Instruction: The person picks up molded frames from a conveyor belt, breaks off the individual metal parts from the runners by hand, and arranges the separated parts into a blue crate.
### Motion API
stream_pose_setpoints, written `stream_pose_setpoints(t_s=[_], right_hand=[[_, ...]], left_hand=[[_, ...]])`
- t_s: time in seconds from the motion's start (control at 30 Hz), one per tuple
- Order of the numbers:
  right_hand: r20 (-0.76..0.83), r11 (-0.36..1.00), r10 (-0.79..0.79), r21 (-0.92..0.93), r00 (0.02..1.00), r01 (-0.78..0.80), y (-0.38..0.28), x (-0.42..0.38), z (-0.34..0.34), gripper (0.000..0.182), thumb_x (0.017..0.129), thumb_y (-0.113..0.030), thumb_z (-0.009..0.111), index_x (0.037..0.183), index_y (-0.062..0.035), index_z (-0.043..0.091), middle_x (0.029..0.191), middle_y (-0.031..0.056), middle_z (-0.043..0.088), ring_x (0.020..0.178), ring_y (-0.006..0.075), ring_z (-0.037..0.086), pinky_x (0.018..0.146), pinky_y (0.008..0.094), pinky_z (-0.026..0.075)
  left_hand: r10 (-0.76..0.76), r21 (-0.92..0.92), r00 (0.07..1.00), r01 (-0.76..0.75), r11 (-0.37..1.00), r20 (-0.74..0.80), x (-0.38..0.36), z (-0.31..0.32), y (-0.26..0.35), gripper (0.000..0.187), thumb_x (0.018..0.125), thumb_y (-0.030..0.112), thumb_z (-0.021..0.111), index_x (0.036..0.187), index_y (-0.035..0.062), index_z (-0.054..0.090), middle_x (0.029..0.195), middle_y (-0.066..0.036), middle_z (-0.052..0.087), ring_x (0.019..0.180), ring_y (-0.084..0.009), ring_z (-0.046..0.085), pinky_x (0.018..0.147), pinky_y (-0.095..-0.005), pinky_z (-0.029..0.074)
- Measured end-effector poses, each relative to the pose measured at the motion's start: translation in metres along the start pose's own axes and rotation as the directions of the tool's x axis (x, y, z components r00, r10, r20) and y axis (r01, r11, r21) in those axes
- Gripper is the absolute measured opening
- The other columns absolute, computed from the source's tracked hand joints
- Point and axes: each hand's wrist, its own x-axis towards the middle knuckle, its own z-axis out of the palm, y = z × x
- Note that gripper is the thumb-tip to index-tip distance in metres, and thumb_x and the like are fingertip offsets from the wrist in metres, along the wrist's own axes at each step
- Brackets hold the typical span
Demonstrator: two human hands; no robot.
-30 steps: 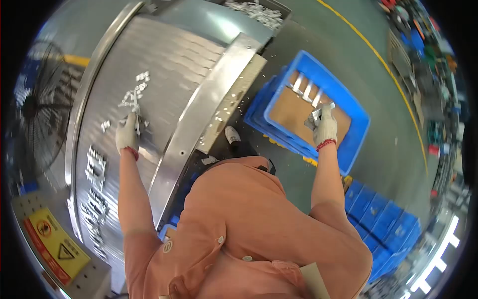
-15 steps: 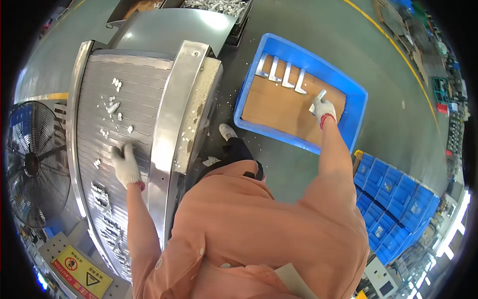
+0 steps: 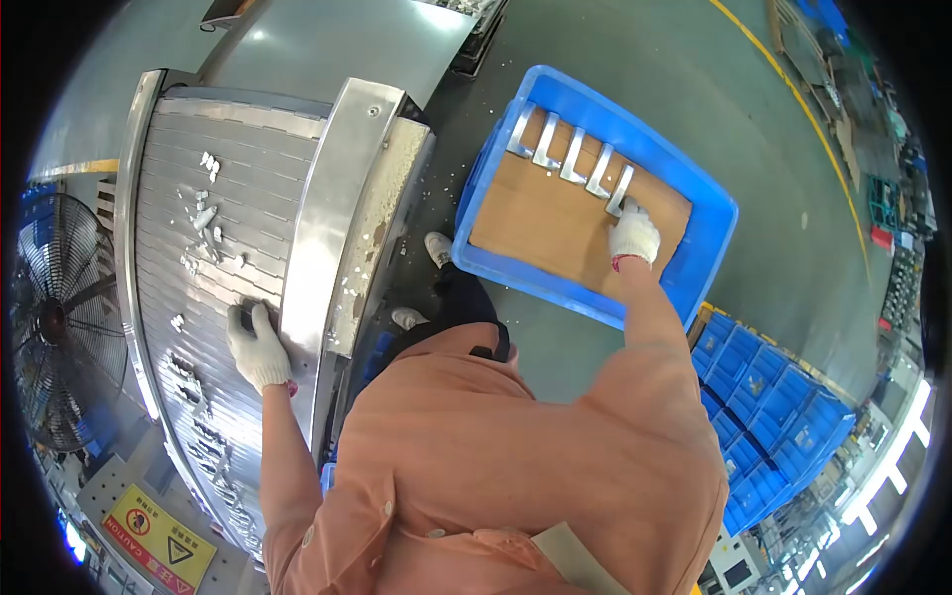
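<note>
Inside the blue bin [image 3: 587,87], a row of several L-shaped silver metal pieces [image 3: 572,159] lies along the far side on a brown cardboard sheet [image 3: 535,218]. My right hand [image 3: 635,238], in a white knit glove, has its fingers closed at the near end of the rightmost L-shaped piece [image 3: 620,188]. Over the slatted metal conveyor [image 3: 248,218], my gloved left hand [image 3: 260,349] has thumb and fingers apart, with a dark gap between them. Small pale metal bits [image 3: 205,223] lie on the slats beyond this hand.
More metal parts [image 3: 213,451] lie farther down the conveyor, on the near left. A smooth metal guard [image 3: 332,208] edges the belt. A black fan [image 3: 59,317] stands at left, and blue stacked bins [image 3: 769,407] stand at right. Crumbs dot the green floor.
My right hand has moved up and left, setting the piece at the row's right end. My left hand has shifted slightly towards me, and the view has turned a little.
</note>
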Motion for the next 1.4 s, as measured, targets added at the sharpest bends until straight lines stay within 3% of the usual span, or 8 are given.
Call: stream_pose_setpoints(t_s=[0.23,0.7,0.83,0.87,1.03,1.13,1.27,1.4], right_hand=[[-0.028,0.998,-0.052,-0.024,0.998,0.051,-0.001,0.026,-0.014,0.033,0.101,-0.033,0.078,0.128,-0.0148,0.077,0.128,0.0161,0.080,0.121,0.0357,0.078,0.101,0.0519,0.062],[0.066,0.999,0.000,0.037,0.998,-0.003,-0.009,0.033,-0.030,0.030,0.103,-0.027,0.073,0.129,-0.0159,0.084,0.132,0.0156,0.082,0.125,0.0373,0.078,0.102,0.0524,0.062],[0.059,0.986,-0.122,-0.106,0.991,0.128,0.043,0.128,0.088,0.030,0.106,-0.035,0.064,0.119,-0.0154,0.084,0.118,0.0158,0.083,0.111,0.0337,0.080,0.096,0.0497,0.063],[0.043,0.814,-0.432,-0.412,0.901,0.410,0.095,0.192,0.186,0.033,0.106,-0.032,0.063,0.122,-0.0171,0.088,0.127,0.0181,0.084,0.118,0.0376,0.081,0.098,0.0540,0.064],[0.009,0.995,0.022,-0.100,1.000,-0.021,0.041,0.131,0.044,0.047,0.105,-0.045,0.063,0.132,-0.0105,0.082,0.131,0.0159,0.083,0.119,0.0380,0.080,0.101,0.0519,0.062],[-0.077,0.966,0.245,0.107,0.966,-0.237,0.030,0.102,0.013,0.059,0.105,-0.053,0.064,0.138,-0.0066,0.078,0.133,0.0146,0.083,0.120,0.0383,0.079,0.103,0.0507,0.061],[-0.178,0.955,0.181,0.267,0.967,-0.130,-0.022,0.045,-0.038,0.070,0.105,-0.059,0.063,0.145,-0.0023,0.074,0.139,0.0162,0.080,0.125,0.0401,0.076,0.107,0.0497,0.059],[-0.313,0.939,-0.019,0.320,0.949,0.125,-0.098,-0.014,-0.093,0.072,0.107,-0.053,0.061,0.154,0.0014,0.066,0.152,0.0249,0.070,0.138,0.0432,0.069,0.116,0.0495,0.054]], left_hand=[[0.027,-0.036,0.999,-0.025,0.999,0.044,0.008,0.002,-0.012,0.072,0.108,0.049,0.069,0.161,0.0007,0.060,0.161,-0.022,0.063,0.150,-0.0375,0.060,0.126,-0.0446,0.045],[0.127,-0.193,0.989,-0.139,0.971,-0.072,0.006,0.007,0.003,0.050,0.106,0.039,0.070,0.141,0.0033,0.073,0.139,-0.021,0.075,0.130,-0.0360,0.070,0.113,-0.0449,0.052],[0.028,-0.324,0.999,-0.017,0.946,0.027,-0.006,-0.012,0.014,0.041,0.109,0.032,0.068,0.137,0.0036,0.074,0.125,-0.017,0.081,0.112,-0.0296,0.078,0.101,-0.0423,0.060],[0.079,-0.332,0.995,-0.054,0.942,0.065,-0.007,-0.025,0.019,0.043,0.108,0.035,0.068,0.138,0.0044,0.074,0.124,-0.022,0.081,0.115,-0.0363,0.078,0.103,-0.0468,0.059],[-0.167,-0.273,0.934,0.079,0.959,-0.315,-0.016,-0.025,-0.062,0.064,0.105,0.045,0.071,0.155,0.0068,0.064,0.148,-0.025,0.071,0.141,-0.0413,0.067,0.119,-0.0475,0.052],[-0.545,-0.458,0.765,0.371,0.808,-0.343,-0.017,-0.053,-0.124,0.067,0.104,0.045,0.069,0.157,0.0056,0.061,0.149,-0.024,0.072,0.136,-0.0446,0.069,0.117,-0.0517,0.053],[-0.708,-0.574,0.616,0.458,0.678,-0.345,-0.013,-0.090,-0.222,0.091,0.099,0.058,0.069,0.171,0.0093,0.045,0.143,-0.024,0.076,0.137,-0.0460,0.069,0.116,-0.0499,0.052],[-0.550,-0.533,0.785,0.348,0.772,-0.284,0.026,-0.105,-0.274,0.112,0.089,0.069,0.075,0.173,0.0042,0.039,0.136,-0.029,0.078,0.128,-0.0458,0.075,0.112,-0.0488,0.055]])
